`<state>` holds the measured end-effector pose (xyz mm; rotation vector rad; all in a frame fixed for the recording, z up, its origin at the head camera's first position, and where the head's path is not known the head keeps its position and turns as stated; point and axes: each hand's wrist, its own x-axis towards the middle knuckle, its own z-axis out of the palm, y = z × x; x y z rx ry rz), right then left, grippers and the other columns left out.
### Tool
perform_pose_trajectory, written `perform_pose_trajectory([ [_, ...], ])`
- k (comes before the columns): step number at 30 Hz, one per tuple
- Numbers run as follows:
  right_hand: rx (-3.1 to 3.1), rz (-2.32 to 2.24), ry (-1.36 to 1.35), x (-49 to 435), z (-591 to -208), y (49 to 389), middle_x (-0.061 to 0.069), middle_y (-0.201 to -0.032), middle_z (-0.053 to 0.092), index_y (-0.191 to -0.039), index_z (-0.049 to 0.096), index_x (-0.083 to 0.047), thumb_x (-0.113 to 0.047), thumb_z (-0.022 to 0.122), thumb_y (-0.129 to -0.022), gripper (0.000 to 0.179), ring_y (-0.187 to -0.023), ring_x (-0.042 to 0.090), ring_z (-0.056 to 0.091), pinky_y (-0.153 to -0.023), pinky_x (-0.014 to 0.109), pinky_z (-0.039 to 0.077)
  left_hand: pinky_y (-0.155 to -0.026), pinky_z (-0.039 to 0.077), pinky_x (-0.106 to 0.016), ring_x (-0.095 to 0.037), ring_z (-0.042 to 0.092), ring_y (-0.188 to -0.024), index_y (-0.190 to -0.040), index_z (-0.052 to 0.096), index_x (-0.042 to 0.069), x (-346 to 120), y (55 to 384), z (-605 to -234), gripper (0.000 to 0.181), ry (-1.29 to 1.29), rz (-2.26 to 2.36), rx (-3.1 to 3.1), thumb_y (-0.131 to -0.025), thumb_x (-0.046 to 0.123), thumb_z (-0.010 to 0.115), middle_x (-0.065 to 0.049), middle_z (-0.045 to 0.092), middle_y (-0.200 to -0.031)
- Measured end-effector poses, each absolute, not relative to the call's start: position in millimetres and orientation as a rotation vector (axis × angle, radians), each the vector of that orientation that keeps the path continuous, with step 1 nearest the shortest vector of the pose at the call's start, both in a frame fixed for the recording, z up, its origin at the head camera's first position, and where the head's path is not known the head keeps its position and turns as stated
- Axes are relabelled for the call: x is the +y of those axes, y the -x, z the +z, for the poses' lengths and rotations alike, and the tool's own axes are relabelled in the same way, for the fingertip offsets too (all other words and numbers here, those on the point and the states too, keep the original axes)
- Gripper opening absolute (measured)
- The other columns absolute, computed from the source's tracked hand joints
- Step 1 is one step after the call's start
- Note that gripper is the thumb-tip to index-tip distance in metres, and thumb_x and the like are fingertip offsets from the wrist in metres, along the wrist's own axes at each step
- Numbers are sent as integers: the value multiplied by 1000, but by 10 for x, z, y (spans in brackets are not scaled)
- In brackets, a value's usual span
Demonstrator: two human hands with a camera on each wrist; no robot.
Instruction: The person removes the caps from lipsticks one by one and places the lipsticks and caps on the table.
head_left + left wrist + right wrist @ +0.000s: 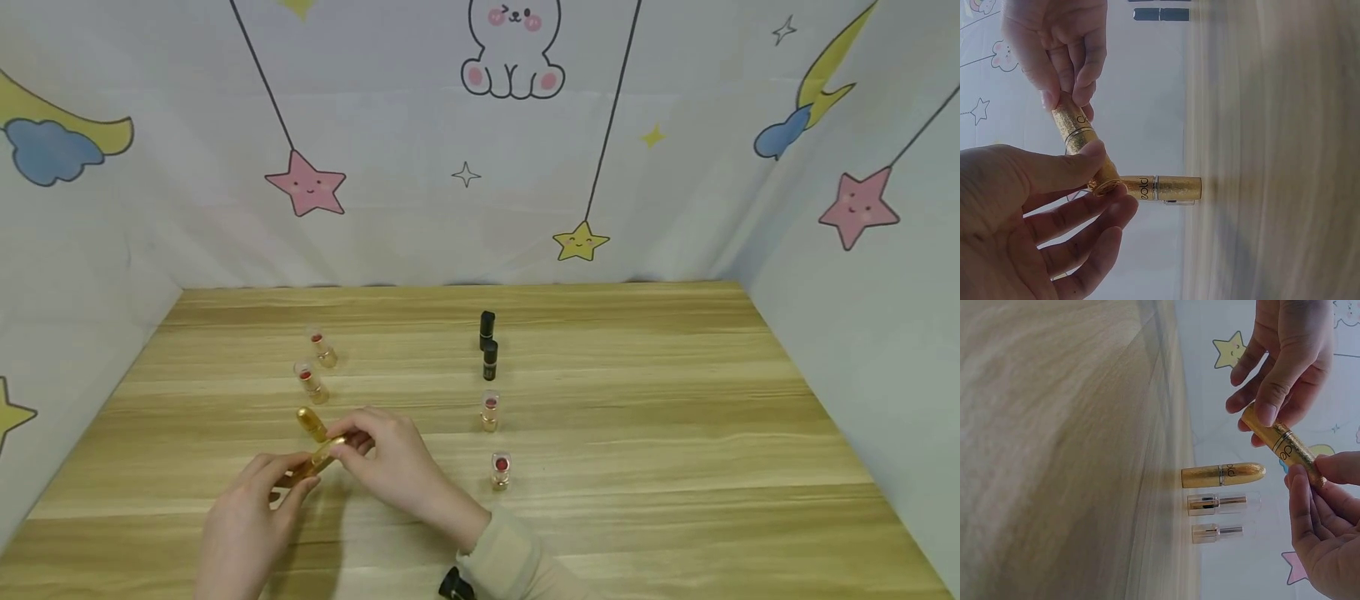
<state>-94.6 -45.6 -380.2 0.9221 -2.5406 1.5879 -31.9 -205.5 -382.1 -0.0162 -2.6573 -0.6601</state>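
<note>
Left hand (251,508) and right hand (393,458) both on one gold lipstick (324,457), raised above the left part of the counter (675,433). Left fingers pinch the flat end, thumb on one side, fingertips on the other. Right fingers pinch the opposite end, thumb against fingertips. Lipstick is tilted, right-hand end higher. Ring around the middle, dark lettering partly covered by fingers.

Standing gold lipstick (309,421) just beyond the held one, upright on the counter, rounded tip up, lettering on the side. Behind it, same side: near see-through lipstick (312,387) and far see-through lipstick (323,350), both upright, red showing at top, gold lower down. These three make a rough row going away from the hands.

Second row nearer the middle, right of the hands: rear black lipstick (487,329), front black lipstick (490,360), both upright and close together, then upper clear-top lipstick (490,414) and lower clear-top lipstick (501,475), upright, spaced apart, red inside.

Light sleeve (502,554) on the right arm. Black object (455,585) just beside its cuff, cut by the bottom edge, cannot tell what. White curtain (405,225) behind, printed with stars, moons, clouds.
</note>
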Motion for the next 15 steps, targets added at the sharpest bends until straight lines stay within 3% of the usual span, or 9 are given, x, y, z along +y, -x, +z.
perform_pose_trajectory([
  [15,-2523,1540,-915,-428,-3813,965,0,-93,71,-105,70,-9,-11,66,-89,16,-75,-6,58,-68,5,46,-59,49,-25,-25,68,-74,-98,74,7,-2091,304,-3845,26,15,-681,-2679,-73,7,80,-2,70,-86],
])
